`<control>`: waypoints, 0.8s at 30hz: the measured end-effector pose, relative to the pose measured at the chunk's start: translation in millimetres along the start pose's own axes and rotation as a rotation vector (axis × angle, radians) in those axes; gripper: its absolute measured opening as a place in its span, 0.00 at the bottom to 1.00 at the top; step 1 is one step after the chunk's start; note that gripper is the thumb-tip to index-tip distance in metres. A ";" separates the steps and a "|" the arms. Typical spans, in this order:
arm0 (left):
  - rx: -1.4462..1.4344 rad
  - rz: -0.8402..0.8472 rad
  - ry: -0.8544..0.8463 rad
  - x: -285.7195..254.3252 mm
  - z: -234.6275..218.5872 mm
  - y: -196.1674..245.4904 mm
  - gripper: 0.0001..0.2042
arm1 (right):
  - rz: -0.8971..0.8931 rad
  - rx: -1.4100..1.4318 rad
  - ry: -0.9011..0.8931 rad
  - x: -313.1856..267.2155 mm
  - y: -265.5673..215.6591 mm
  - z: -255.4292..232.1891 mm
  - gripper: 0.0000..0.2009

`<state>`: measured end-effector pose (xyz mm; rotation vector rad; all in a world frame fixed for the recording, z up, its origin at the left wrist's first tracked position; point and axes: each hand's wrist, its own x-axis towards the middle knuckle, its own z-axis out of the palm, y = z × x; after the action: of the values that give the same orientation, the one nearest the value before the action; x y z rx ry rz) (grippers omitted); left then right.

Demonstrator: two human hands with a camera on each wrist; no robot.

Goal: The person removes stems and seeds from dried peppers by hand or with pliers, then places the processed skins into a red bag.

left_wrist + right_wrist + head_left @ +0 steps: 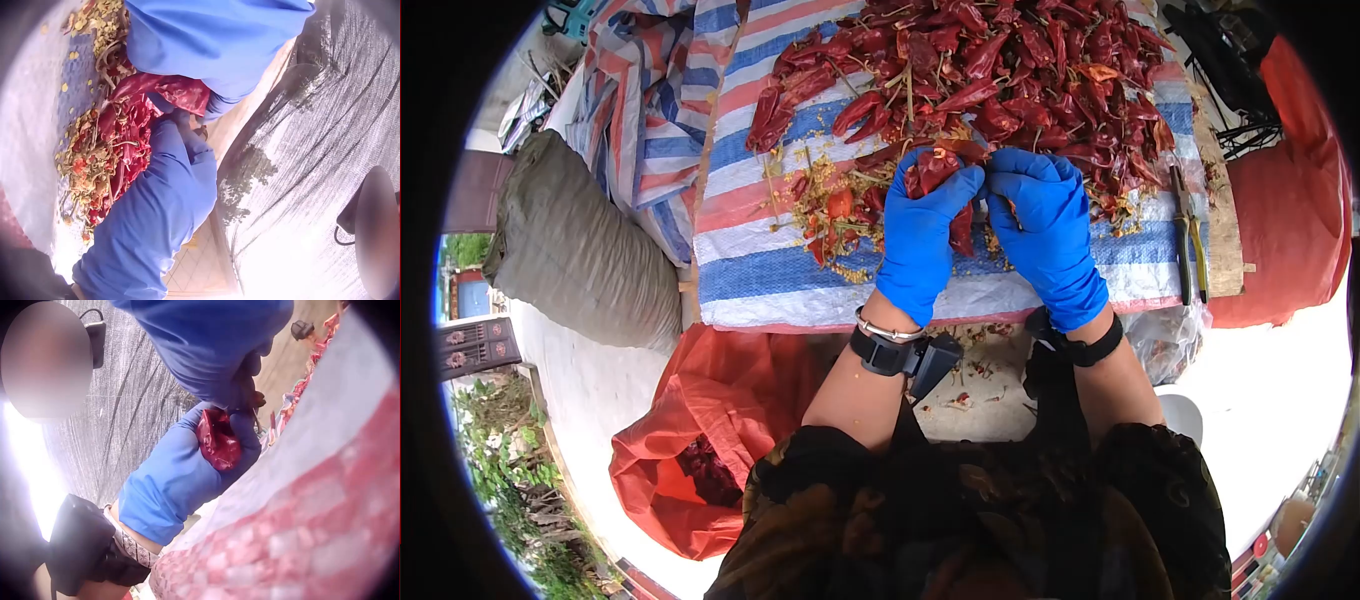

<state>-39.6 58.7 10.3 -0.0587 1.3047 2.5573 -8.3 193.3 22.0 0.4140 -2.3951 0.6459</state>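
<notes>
Both hands wear blue gloves and meet at the near edge of a heap of dried red chilies (pixel 990 75). The left hand (pixel 920 235) has its fingers and thumb curled round a wrinkled red chili (pixel 930 172), which shows glossy in the right wrist view (pixel 219 442). Against it, the right hand (pixel 1045 225) has curled fingertips, pinching at the chili's stem end; a thin stem (pixel 256 417) shows there in the right wrist view. The exact contact is partly hidden by the gloves. Seeds and stem bits (pixel 825 215) lie left of the hands.
A striped sheet (pixel 740 285) covers the table. Yellow-and-black handled pliers or shears (pixel 1188 240) lie at its right side. An open red bag (pixel 710 430) with dark red contents stands below left, a full pale sack (pixel 590 240) at left, and red fabric (pixel 1280 230) at right.
</notes>
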 end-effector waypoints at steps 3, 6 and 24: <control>0.001 0.027 0.019 1.2 -1.9 -0.7 0.13 | 0.095 0.224 -0.047 0.6 -2.5 -0.1 0.11; -0.040 -0.036 -0.020 1.4 -4.2 5.6 0.11 | 0.230 0.243 0.116 -2.1 -8.1 2.2 0.10; 0.068 0.075 -0.094 -7.5 6.5 9.5 0.16 | 0.908 1.123 -0.005 -10.6 5.3 -10.8 0.06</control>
<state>-34.3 57.1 22.8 0.1242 1.3814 2.5410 2.6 204.9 20.8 -0.3053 -1.8912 2.3699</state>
